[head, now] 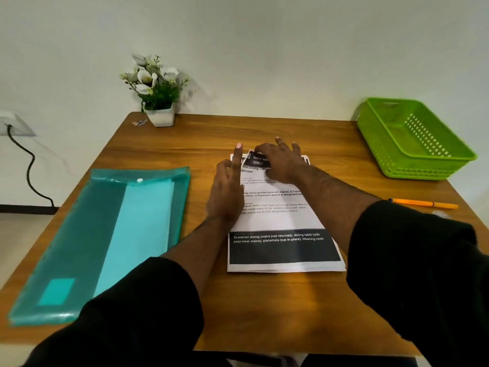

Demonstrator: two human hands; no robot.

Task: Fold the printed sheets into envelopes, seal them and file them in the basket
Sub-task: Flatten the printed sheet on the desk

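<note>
A small stack of printed sheets (280,223) lies in the middle of the wooden table (264,300), white with a dark band near its front edge. My left hand (227,186) rests on the stack's left edge, index finger straight and pointing at the far left corner. My right hand (283,161) lies over the far end, fingers spread, thumb and fingertips at the lifted corner of the top sheet. The green plastic basket (415,139) stands at the far right corner, tilted and holding nothing.
A teal translucent document folder (105,242) with a snap flap lies along the table's left side. An orange pen (423,203) lies at the right edge. A potted white flower (156,91) stands at the far left by the wall. A cable hangs from a wall socket (13,125).
</note>
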